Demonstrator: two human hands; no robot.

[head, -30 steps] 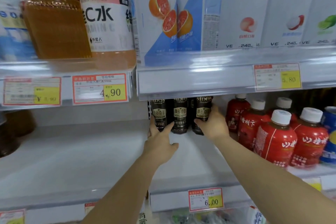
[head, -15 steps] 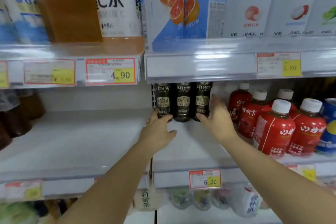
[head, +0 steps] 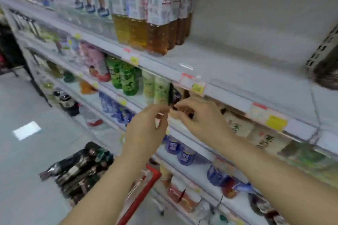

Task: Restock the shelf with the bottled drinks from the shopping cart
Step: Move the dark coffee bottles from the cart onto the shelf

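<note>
A shop: drink-stocked shelves (head: 228, 71) with price tags (head: 196, 86), red-handled cart (head: 140, 195).

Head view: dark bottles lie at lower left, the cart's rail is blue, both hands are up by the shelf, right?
No. The head view shows the cart's rail is red, not blue. The dark bottles, left hand and right hand are as stated.

Amber drink bottles (head: 157, 36), green bottles (head: 126, 80), yellow price tags (head: 276, 122), grey floor (head: 22, 170).
</note>
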